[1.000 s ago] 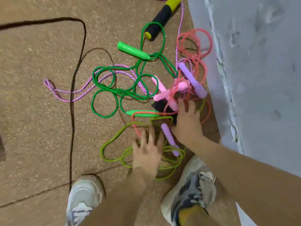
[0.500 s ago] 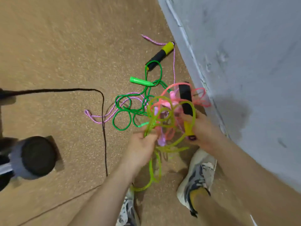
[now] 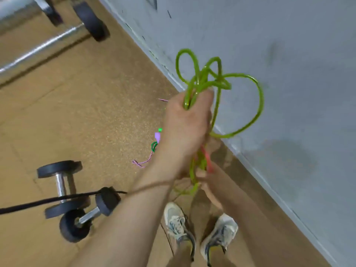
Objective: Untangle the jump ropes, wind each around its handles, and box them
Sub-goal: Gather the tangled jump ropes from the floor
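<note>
Head view, single frame, motion blur throughout.

Your left hand (image 3: 187,122) is raised at centre frame, back of the hand toward the camera. Its fingers are closed tight around a bunch of the lime-green jump rope (image 3: 202,83). Above the fist the rope stands up in several loose loops against the grey wall (image 3: 279,54), and one wide loop hangs out to the right. Below the fist the green strands fall straight down, together with a coral rope (image 3: 207,160).

Your right hand (image 3: 209,182) sits lower, just right of the left wrist. The hanging strands run down to it. It is blurred and half hidden, so you cannot tell how it grips.

The other ropes lie on the tan floor (image 3: 86,112), left of your left hand and mostly hidden behind it. Visible are a purple handle (image 3: 157,136), a bit of dark green rope (image 3: 154,146) and a pink-purple cord (image 3: 143,162).

Two dumbbells (image 3: 61,186) lie at lower left, with a black cable (image 3: 48,200) across them. A barbell (image 3: 48,41) is at upper left. Your two shoes (image 3: 178,224) are at bottom centre, beside the wall.
</note>
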